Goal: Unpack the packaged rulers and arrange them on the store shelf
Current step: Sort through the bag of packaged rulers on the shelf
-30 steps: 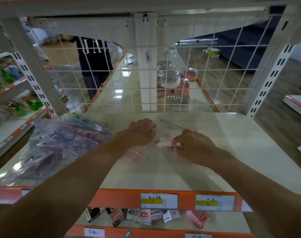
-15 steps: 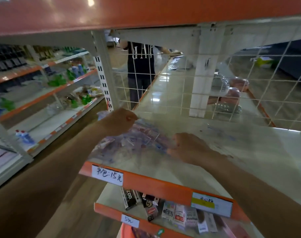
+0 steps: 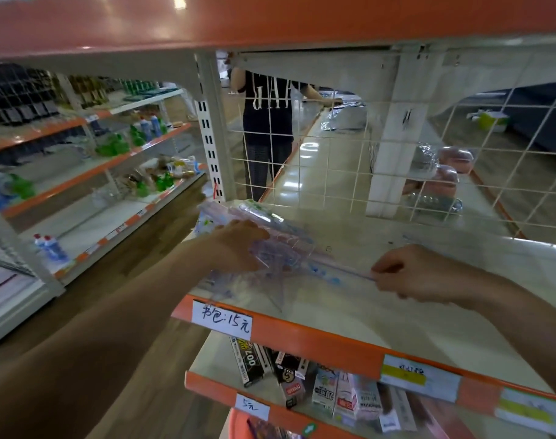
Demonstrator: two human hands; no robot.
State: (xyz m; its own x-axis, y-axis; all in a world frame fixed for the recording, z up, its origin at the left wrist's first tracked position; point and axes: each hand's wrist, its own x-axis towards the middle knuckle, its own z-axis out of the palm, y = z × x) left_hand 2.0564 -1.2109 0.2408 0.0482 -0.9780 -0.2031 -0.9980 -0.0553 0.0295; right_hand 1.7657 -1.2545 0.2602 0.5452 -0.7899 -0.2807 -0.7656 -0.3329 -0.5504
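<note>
Packaged rulers (image 3: pixel 235 213) lie at the left end of the shelf (image 3: pixel 397 315). Both hands have shifted there from mid-shelf. Left hand (image 3: pixel 238 245) grips the pack; right hand (image 3: pixel 419 274) pinches one ruler (image 3: pixel 340 270), partly drawn out rightward. Judgement: unpacking under way, arranging pending.

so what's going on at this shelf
A person is stocking a store shelf. Their left hand grips a pile of clear packaged rulers at the shelf's left end. Their right hand pinches the end of one ruler that sticks out of the pile to the right.
</note>
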